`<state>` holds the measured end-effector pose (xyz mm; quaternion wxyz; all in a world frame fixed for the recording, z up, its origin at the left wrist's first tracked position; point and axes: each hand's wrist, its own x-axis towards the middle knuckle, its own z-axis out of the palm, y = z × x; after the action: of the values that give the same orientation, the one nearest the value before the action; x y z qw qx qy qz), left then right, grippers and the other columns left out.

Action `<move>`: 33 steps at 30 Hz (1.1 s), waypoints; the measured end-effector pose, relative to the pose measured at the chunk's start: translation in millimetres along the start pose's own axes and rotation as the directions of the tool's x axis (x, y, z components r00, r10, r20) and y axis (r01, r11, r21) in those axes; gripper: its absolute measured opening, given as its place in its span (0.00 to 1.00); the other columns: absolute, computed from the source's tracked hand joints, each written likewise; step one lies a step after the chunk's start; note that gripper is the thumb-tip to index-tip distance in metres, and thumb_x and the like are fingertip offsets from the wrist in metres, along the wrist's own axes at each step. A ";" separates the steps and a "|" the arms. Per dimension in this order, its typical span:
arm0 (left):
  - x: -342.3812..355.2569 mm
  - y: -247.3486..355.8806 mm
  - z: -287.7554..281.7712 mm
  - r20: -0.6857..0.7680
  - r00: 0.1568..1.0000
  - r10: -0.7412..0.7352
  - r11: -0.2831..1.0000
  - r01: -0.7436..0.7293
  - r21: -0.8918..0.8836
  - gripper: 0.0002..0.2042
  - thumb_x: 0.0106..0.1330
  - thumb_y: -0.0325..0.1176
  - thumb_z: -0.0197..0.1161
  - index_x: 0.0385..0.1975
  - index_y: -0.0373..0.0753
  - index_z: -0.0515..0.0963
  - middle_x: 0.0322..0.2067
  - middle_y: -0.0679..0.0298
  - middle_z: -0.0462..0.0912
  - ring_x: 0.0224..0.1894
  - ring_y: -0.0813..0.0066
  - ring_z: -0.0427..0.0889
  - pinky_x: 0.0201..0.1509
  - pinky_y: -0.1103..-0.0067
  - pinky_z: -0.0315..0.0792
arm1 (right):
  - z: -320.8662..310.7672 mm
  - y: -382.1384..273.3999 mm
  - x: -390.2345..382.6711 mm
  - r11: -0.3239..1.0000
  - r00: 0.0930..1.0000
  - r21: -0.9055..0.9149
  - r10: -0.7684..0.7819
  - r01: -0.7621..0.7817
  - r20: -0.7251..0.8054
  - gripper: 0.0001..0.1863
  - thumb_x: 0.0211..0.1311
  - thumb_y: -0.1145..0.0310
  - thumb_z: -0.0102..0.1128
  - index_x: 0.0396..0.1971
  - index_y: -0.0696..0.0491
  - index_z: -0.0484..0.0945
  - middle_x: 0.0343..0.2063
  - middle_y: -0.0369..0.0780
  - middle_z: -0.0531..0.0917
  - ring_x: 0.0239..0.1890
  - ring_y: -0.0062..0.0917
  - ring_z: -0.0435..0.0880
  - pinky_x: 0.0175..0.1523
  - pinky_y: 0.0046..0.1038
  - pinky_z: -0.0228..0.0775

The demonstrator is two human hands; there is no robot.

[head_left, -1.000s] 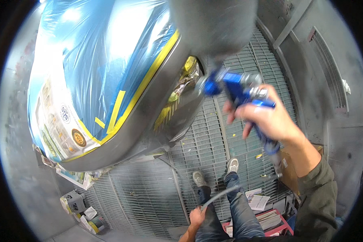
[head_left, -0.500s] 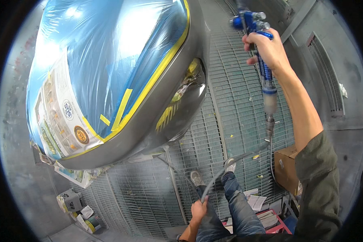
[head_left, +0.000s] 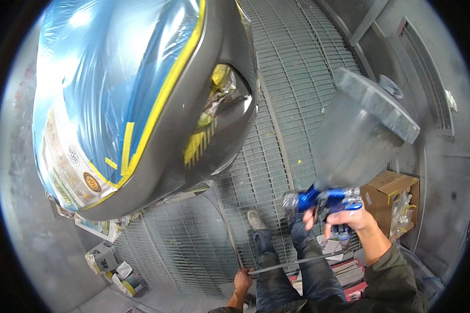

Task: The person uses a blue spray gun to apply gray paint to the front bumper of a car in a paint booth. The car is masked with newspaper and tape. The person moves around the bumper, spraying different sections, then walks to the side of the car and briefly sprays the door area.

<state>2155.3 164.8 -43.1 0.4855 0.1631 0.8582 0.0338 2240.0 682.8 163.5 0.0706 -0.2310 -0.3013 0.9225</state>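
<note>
My right hand (head_left: 356, 218) grips a blue spray gun (head_left: 309, 199) low on the right, fingers round its handle and trigger. A large, cloudy grey paint cup (head_left: 350, 141) with a lid stands tilted on top of the gun, whose nozzle points left. Lower down, my left hand (head_left: 243, 279) is closed on the grey air hose (head_left: 284, 265), which runs across my legs toward the gun. To the left is a dark grey car bumper (head_left: 162, 156), apart from the gun. Blue masking film (head_left: 104, 68) edged with yellow tape (head_left: 167, 86) covers the body above it.
Metal floor grating (head_left: 271, 151) lies under my feet. A cardboard box (head_left: 386, 190) stands at the right by the wall, near a red crate (head_left: 350, 274) of papers or cans. A grey container (head_left: 102, 256) and tape rolls (head_left: 130, 284) sit at the lower left.
My right hand has drawn the spray gun down and back toward me, bringing its cup into view. My left hand has shifted slightly left and down with the hose. The view has moved too.
</note>
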 end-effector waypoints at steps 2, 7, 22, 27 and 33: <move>-5.0 -5.4 6.5 -0.051 0.999 0.015 0.999 -0.013 0.038 0.16 0.64 0.44 0.60 0.35 0.36 0.80 0.38 0.45 0.81 0.45 0.43 0.79 0.47 0.58 0.73 | -21.8 0.4 -9.4 0.990 0.982 -0.085 -0.122 0.110 -0.145 0.26 0.53 0.75 0.61 0.53 0.65 0.70 0.41 0.52 0.81 0.40 0.38 0.85 0.24 0.29 0.83; 0.8 -1.5 7.8 -0.107 0.984 -0.142 0.988 0.148 0.043 0.13 0.59 0.38 0.61 0.36 0.34 0.78 0.34 0.45 0.82 0.40 0.41 0.81 0.43 0.57 0.74 | -53.8 -19.7 -18.9 0.900 0.579 -0.316 -0.435 0.301 -0.689 0.18 0.56 0.76 0.50 0.48 0.62 0.73 0.39 0.45 0.82 0.37 0.26 0.83 0.24 0.24 0.80; -14.3 59.4 10.7 0.078 0.990 -0.113 0.990 0.106 0.092 0.15 0.63 0.39 0.60 0.42 0.34 0.76 0.35 0.47 0.82 0.41 0.43 0.80 0.46 0.57 0.73 | -33.9 -35.8 -27.2 0.937 0.892 -0.195 -0.339 0.290 -0.301 0.18 0.56 0.74 0.57 0.47 0.63 0.73 0.39 0.46 0.81 0.39 0.29 0.82 0.30 0.26 0.80; -1.4 53.0 10.7 0.011 0.968 -0.249 0.968 0.249 0.036 0.16 0.64 0.41 0.58 0.45 0.37 0.76 0.34 0.45 0.82 0.40 0.41 0.80 0.45 0.55 0.72 | -29.2 -30.5 -20.6 0.915 0.758 -0.202 -0.403 0.349 -0.514 0.19 0.57 0.74 0.57 0.49 0.63 0.72 0.39 0.47 0.81 0.38 0.29 0.83 0.27 0.27 0.81; -9.4 57.0 -8.3 0.090 0.986 -0.140 0.980 0.125 0.158 0.14 0.64 0.40 0.57 0.43 0.39 0.75 0.38 0.46 0.82 0.42 0.44 0.81 0.46 0.57 0.74 | -23.0 -12.4 -44.7 0.996 0.987 0.027 -0.080 0.084 -0.136 0.28 0.55 0.78 0.60 0.57 0.65 0.64 0.40 0.54 0.80 0.39 0.38 0.83 0.30 0.32 0.82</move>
<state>2166.9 216.5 -18.6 0.5157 0.1433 0.8416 -0.0722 2290.1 692.8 171.6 0.1325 -0.2792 -0.2897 0.9058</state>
